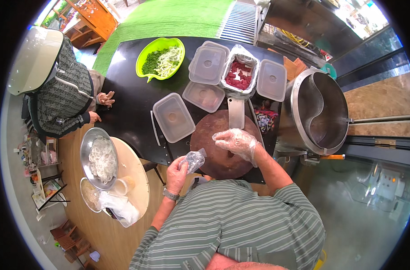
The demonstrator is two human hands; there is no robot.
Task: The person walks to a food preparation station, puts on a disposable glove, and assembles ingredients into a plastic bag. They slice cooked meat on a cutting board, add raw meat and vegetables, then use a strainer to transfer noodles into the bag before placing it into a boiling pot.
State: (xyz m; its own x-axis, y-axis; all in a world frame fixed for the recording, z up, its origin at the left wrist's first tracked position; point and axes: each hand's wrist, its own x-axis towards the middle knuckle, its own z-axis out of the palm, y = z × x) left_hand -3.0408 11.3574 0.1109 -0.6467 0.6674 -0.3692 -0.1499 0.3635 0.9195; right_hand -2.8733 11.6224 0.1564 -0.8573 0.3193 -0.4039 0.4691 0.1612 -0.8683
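My left hand, bare and wearing a wristwatch, grips a crumpled clear plastic bag by the edge of a round wooden chopping board. Above that board is my right hand, in a clear disposable glove, its fingers held loosely together with nothing seen between them. The cleaver's metal blade lies at the board's far edge. Behind it stands a plastic-lined tray of red minced meat, with lidded plastic containers around. A green basin holds chopped greens and sliced white vegetables.
A divided steel pot stands at the right. On the left, a round wooden stool carries a metal bowl of white noodles and plastic containers. Another person stands at the black table's left end, hands at its edge.
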